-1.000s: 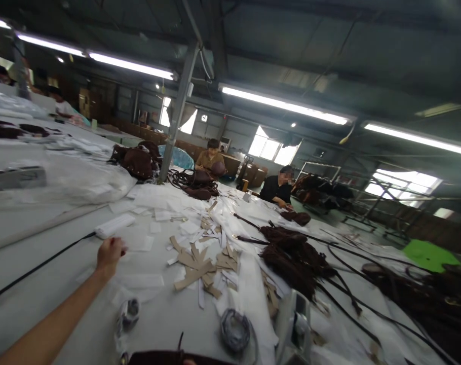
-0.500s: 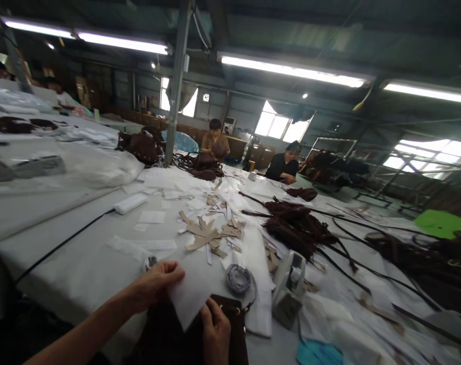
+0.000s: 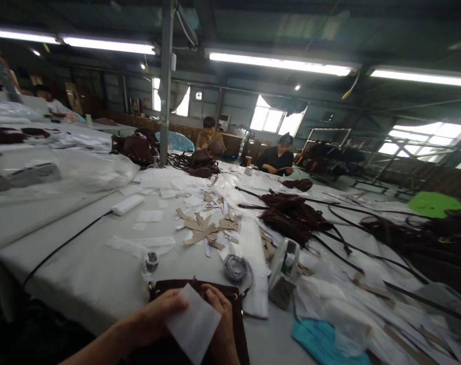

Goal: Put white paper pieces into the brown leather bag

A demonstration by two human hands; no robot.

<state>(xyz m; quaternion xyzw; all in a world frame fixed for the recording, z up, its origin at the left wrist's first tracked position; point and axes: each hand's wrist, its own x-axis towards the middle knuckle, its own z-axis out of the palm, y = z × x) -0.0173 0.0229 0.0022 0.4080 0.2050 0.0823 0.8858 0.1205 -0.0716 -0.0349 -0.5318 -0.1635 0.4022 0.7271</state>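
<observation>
A long white-covered counter [image 3: 82, 274] was seen, strewn with cardboard strips [image 3: 202, 228], white paper slips [image 3: 150, 216], a heap of dark brown straps [image 3: 291, 215], a tape dispenser [image 3: 284, 271], a grey coil [image 3: 236, 267], a black cable [image 3: 63, 246] and a brown leather bag [image 3: 200, 291] at the near edge.

no readable text anywhere, white sheet [image 3: 194, 327] in the near hands looks blank, far wall signs too blurry and small to make out
</observation>
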